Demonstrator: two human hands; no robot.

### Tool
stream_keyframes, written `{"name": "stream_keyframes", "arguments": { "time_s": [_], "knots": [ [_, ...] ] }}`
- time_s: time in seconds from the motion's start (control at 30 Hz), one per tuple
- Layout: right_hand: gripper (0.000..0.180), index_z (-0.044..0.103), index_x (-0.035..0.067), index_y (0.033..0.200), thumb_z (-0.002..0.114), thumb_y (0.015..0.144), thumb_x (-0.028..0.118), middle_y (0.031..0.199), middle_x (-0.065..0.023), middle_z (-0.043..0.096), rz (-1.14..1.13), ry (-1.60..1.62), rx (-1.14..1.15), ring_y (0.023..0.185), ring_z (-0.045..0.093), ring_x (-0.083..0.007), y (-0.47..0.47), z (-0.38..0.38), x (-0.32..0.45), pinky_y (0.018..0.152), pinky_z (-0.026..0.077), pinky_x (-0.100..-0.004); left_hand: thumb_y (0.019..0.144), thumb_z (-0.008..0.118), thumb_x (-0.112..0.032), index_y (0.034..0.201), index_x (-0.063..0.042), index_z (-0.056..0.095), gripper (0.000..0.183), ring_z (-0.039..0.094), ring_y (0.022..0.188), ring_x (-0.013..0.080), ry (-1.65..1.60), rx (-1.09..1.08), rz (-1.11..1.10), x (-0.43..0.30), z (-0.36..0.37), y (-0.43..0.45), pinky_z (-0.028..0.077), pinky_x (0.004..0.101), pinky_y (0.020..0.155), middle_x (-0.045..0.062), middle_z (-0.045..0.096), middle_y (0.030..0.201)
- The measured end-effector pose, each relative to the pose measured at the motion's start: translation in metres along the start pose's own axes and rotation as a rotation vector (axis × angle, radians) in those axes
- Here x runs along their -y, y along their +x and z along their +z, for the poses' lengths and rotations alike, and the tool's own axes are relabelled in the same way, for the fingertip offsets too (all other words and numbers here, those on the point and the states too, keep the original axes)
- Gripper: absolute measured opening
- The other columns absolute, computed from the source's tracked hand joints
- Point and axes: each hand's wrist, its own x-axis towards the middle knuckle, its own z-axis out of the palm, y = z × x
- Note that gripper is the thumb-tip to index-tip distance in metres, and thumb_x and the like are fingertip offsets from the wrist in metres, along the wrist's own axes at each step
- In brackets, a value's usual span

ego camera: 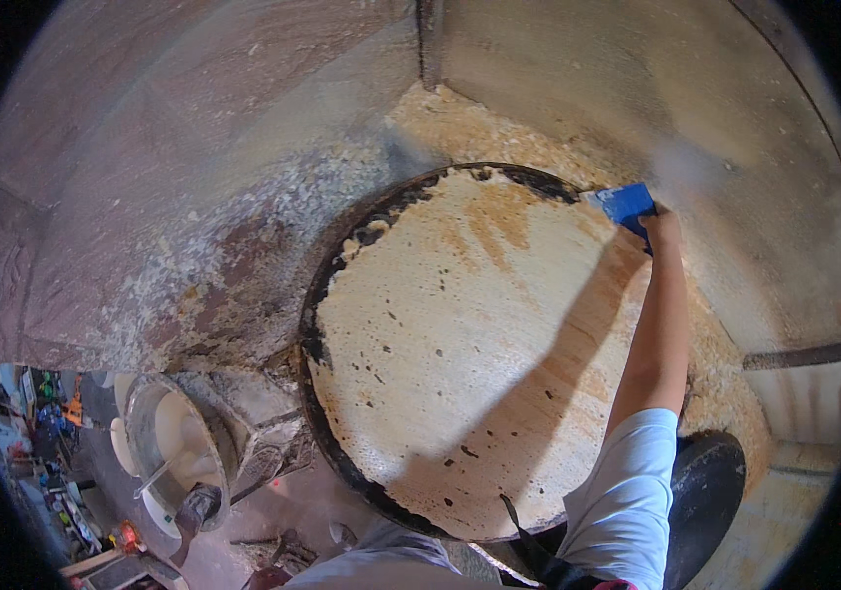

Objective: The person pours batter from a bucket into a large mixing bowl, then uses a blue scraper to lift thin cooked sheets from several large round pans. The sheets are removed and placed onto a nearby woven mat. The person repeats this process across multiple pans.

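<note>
My right hand [662, 225] grips a blue plastic scraper [625, 205] at the upper right edge of a large round black griddle [307, 332]. The scraper's edge touches the rim of a thin pale flatbread [450, 332] spread over nearly the whole griddle. This sheet has browned streaks near its top and right and small dark holes across it. Its edge is ragged at the upper left, where dark griddle shows. My forearm reaches over the right side and throws a long shadow across the sheet. My left hand is out of view.
Flaky crumbs [494, 129] lie behind the griddle against the walls. At the lower left stands a metal tub [223, 450] with pale contents and a handled utensil. A round black lid or pan [708, 501] is at the lower right. Clutter [59, 442] fills the far left.
</note>
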Motion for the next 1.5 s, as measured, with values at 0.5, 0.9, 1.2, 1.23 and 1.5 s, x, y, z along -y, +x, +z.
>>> {"name": "stream_keyframes", "arguments": {
  "time_s": [0.5, 0.9, 1.2, 1.23, 1.5],
  "knots": [
    [0.055, 0.054, 0.036, 0.126, 0.068, 0.074, 0.037, 0.116, -0.0084, 0.061, -0.898, -0.335, 0.200, 0.114, 0.052, -0.0291, -0.102, 0.101, 0.338, 0.096, 0.033, -0.0507, 0.075, 0.063, -0.024, 0.082, -0.007, 0.066, 0.019, 0.065, 0.074, 0.0287, -0.067, -0.185, -0.040, 0.037, 0.022, -0.046, 0.050, 0.0396, 0.063, 0.014, 0.066, 0.077],
    [0.035, 0.062, 0.014, 0.105, 0.071, 0.072, 0.023, 0.093, -0.0099, 0.063, -1.345, 0.279, 0.233, 0.090, 0.059, -0.0299, -0.441, 0.045, 0.391, 0.075, 0.049, -0.0377, 0.087, 0.057, -0.021, 0.101, -0.004, 0.063, 0.022, 0.063, 0.090, 0.0293, -0.417, -0.013, 1.067, -0.198, 0.006, 0.061, 0.049, 0.0368, 0.078, 0.017, 0.065, 0.097],
    [0.044, 0.052, 0.000, 0.115, 0.066, 0.073, 0.000, 0.103, -0.0097, 0.062, 0.046, 1.105, 0.114, 0.090, 0.060, -0.0193, -0.513, -0.099, 0.164, 0.084, 0.047, -0.0321, 0.074, 0.068, -0.017, 0.111, -0.008, 0.058, 0.039, 0.049, 0.110, 0.0284, 0.122, -0.159, 1.858, -0.402, -0.037, -0.005, 0.037, 0.0438, 0.093, 0.010, 0.053, 0.117],
    [0.045, 0.052, -0.001, 0.116, 0.065, 0.073, 0.000, 0.104, -0.0102, 0.061, 0.180, 1.192, 0.055, 0.091, 0.059, -0.0211, -0.539, -0.104, 0.139, 0.085, 0.047, -0.0333, 0.073, 0.068, -0.018, 0.112, -0.008, 0.058, 0.041, 0.048, 0.111, 0.0272, 0.154, -0.114, 1.902, -0.411, -0.033, -0.009, 0.035, 0.0438, 0.096, 0.009, 0.053, 0.118],
    [0.031, 0.062, 0.000, 0.096, 0.059, 0.065, 0.002, 0.094, -0.0062, 0.061, 0.636, 0.897, -0.128, 0.083, 0.057, -0.0181, -0.774, -0.106, 0.027, 0.078, 0.046, -0.0302, 0.078, 0.055, -0.013, 0.101, -0.009, 0.061, 0.024, 0.050, 0.106, 0.0222, 0.375, -0.200, 2.119, -0.441, 0.035, -0.028, 0.034, 0.0408, 0.093, 0.007, 0.057, 0.107]
  ]
}}
